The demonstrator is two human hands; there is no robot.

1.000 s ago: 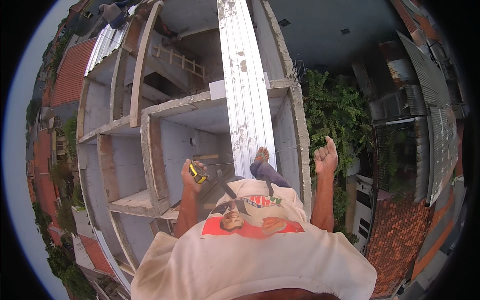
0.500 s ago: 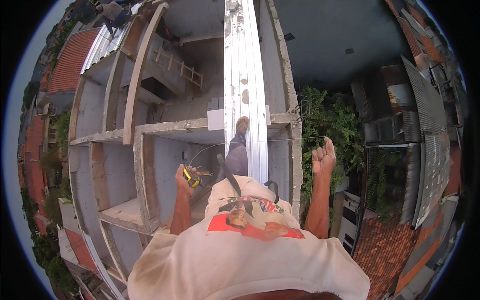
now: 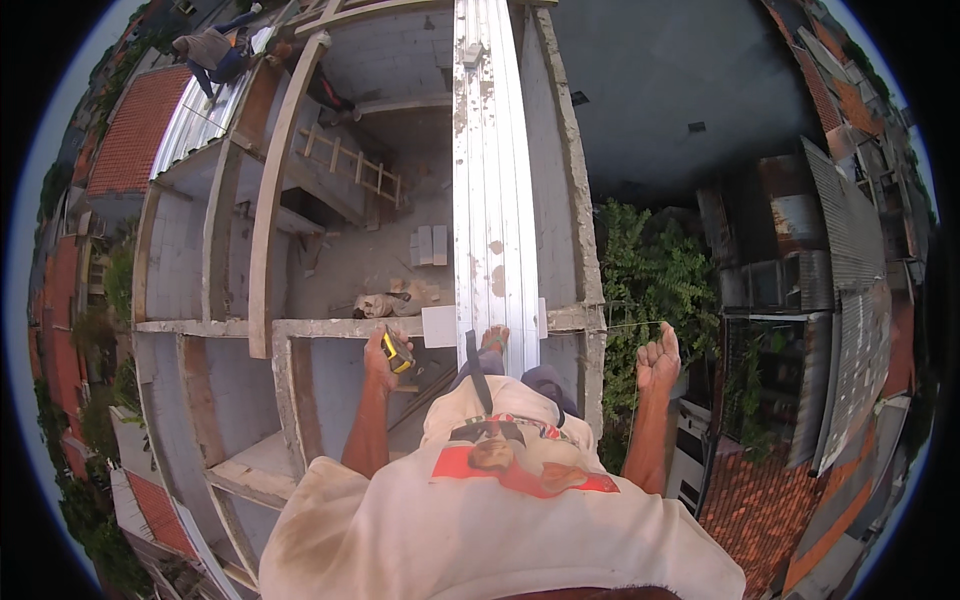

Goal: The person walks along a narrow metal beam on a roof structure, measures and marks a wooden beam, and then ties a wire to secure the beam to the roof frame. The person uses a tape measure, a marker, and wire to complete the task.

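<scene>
My left hand [image 3: 378, 364] is closed round a yellow and black tape measure [image 3: 398, 352], held out over the open room at left. On the other side my right hand [image 3: 657, 364] is raised, its fingers curled and pinching a thin pale string [image 3: 632, 324]. The string runs left from the fingertips toward the wall top, where it becomes too faint to follow. A long white ribbed metal sheet [image 3: 494, 210] stretches ahead, and my foot [image 3: 495, 338] stands on its near part.
Concrete wall tops [image 3: 350, 328] and a long wooden beam [image 3: 272, 190] frame deep rooms below. A wooden ladder [image 3: 352, 166] and pale blocks [image 3: 432, 245] lie down there. Another person [image 3: 222, 58] crouches on metal roofing at far left. Beyond the right wall are trees [image 3: 650, 260] and a drop.
I have moved forward along the sheet; the cross wall now lies nearer my hands. Both hands keep their hold, and my view has tilted to show more ahead.
</scene>
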